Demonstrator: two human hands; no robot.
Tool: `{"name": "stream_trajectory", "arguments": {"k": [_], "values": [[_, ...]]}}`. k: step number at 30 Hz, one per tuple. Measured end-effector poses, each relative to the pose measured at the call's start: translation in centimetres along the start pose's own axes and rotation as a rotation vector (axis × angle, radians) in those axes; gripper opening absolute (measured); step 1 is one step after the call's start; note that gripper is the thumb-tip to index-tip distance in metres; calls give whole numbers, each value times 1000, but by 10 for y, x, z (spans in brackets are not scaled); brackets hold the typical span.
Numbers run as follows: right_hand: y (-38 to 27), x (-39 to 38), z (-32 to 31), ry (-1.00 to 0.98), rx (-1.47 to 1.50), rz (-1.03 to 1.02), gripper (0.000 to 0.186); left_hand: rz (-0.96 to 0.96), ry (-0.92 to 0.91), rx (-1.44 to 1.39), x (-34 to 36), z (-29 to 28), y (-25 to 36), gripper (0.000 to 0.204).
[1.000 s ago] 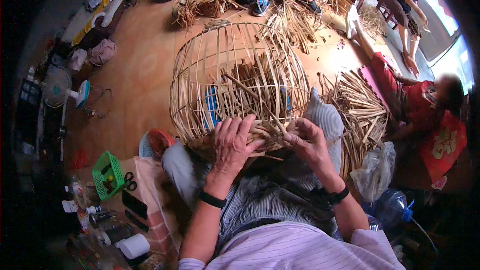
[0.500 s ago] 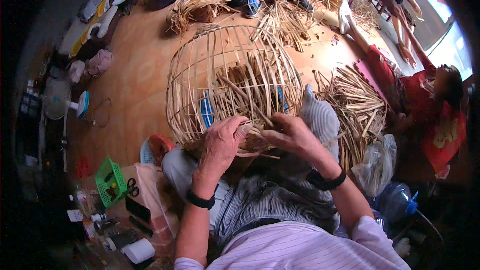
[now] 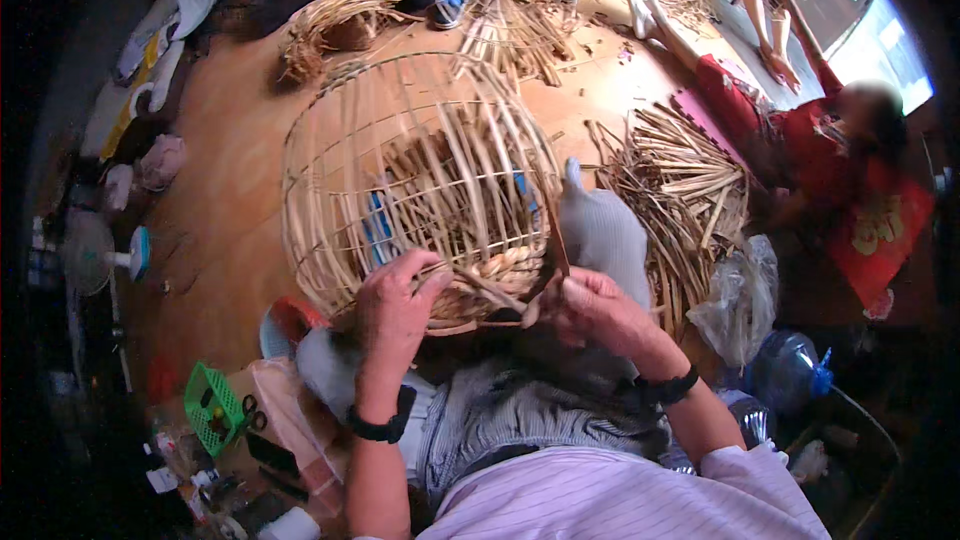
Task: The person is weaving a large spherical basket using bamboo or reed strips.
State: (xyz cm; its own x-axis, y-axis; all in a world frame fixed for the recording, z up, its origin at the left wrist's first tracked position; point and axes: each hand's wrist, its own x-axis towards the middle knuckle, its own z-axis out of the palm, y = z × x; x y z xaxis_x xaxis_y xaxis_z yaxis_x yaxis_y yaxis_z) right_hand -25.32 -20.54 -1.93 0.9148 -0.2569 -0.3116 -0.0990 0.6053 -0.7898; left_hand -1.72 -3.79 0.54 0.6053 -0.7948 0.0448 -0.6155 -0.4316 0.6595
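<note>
A wide, open-ribbed wicker basket [image 3: 420, 180] of thin tan strips lies in front of my knees, its near edge close to my lap. My left hand [image 3: 392, 308] is at the near left of that edge, fingers bent and closed over the rim. To the right, my right hand [image 3: 605, 312] pinches a brown plant strip [image 3: 530, 314] beside the near right rim. Part of the strip runs inside the rim toward my left hand. A thick, pale braided section [image 3: 508, 268] shows just inside the near edge. My right fingertips are blurred.
Bundles of dry strips [image 3: 690, 185] lie right of my knee, with another bundle [image 3: 345, 15] at the far left. A person in red [image 3: 800, 140] sits at right. A green plastic basket [image 3: 212, 405], scissors [image 3: 255, 412] and a water jug [image 3: 785, 372] lie near me.
My hands have moved apart, the right one lower and to the right. The brown strip that slanted up across the basket now lies lower, along the near rim. The whole view has shifted.
</note>
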Motion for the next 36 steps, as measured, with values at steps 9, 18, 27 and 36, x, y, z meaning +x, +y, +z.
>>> {"name": "stream_trajectory", "arguments": {"k": [9, 18, 27, 36], "values": [[-20, -68, -124, 232, -153, -226, 52, -62, 20, 8, -3, 0, -13, 14], [133, -144, -352, 1013, -276, 6, 35, -29, 5, 70, 1, -2, -23, 15], [278, -132, -359, 1048, -1000, 325, 27, -64, -44, 43, 1, -8, -35, 14], [330, -126, -339, 1113, -1051, 796, 49, -96, -71, 59, 3, -12, -19, 15]]}}
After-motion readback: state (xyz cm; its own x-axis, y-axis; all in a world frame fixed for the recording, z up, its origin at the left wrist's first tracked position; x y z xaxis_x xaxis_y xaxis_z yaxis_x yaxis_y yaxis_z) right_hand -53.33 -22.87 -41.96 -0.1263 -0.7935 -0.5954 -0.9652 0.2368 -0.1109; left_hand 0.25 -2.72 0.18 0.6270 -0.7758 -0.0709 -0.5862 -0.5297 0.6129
